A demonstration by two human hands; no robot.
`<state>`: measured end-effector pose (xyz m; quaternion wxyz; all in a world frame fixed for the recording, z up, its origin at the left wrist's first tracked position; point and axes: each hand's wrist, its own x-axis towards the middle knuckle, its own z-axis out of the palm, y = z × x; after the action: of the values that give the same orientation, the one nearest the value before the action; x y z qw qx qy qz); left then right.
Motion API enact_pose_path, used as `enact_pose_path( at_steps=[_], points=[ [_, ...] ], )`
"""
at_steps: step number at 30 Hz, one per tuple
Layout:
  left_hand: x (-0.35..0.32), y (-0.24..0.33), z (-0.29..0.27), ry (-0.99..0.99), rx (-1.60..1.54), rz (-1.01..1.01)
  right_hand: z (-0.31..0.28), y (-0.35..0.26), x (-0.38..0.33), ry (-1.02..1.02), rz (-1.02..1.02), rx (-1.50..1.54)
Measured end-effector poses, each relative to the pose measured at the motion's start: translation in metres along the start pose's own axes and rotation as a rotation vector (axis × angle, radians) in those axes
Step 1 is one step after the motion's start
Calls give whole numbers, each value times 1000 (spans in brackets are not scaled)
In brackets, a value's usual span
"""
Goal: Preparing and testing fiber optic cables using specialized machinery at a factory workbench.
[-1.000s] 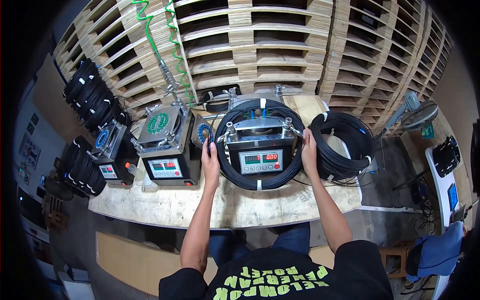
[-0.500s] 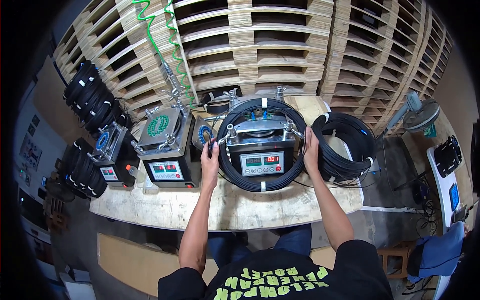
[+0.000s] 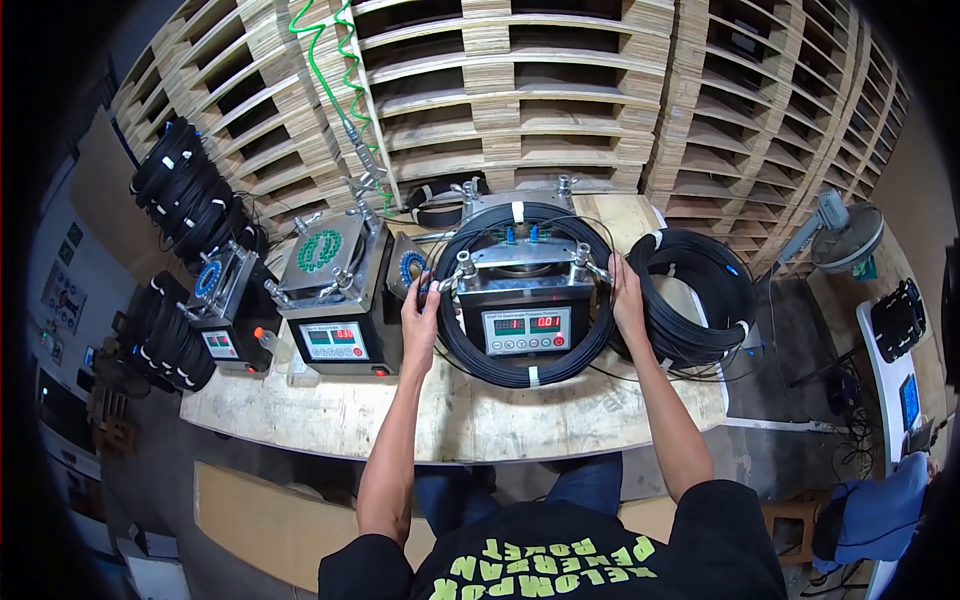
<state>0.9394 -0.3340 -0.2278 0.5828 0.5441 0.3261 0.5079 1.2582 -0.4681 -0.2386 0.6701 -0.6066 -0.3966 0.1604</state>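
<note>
Your black cable coil [image 3: 500,374], already white-banded, encircles the polishing machine [image 3: 525,332] at twelve o'clock; your left hand [image 3: 421,312] grasps its nine-o'clock side, your right hand [image 3: 626,290] its three-o'clock side, neither yet released

You are working in bright, whitish light that seems to be falling from above, whitening the table [image 3: 300,410] while the floor [image 3: 770,465] is staying dimmer. The coil [image 3: 533,376] is casting a soft shadow, and red digits [image 3: 548,322] are glowing. Pallets [image 3: 560,100] are bowing with fisheye distortion, black is swallowing the corners, and the left wall [image 3: 90,200] is looking soft; your left hand [image 3: 420,320] and right hand [image 3: 626,297] are showing fairly sharply.
</note>
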Motion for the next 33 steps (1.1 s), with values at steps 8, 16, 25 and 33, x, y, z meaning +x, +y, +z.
enact_pose_path(
  at_steps=[8, 16, 25, 33],
  points=[
    [14, 7, 2, 6, 47, -8, -2, -4, -16, -35, -44, 24],
    [14, 10, -1, 20, 182, 60, -4, -13, -22, -23, 9, 35],
    [-21, 43, 25, 382, 672, 567, 11, -67, -23, 201, -364, -272],
    [-18, 48, 17, 71, 671, 416, 24, -92, -38, 195, -445, -566]
  ],
)
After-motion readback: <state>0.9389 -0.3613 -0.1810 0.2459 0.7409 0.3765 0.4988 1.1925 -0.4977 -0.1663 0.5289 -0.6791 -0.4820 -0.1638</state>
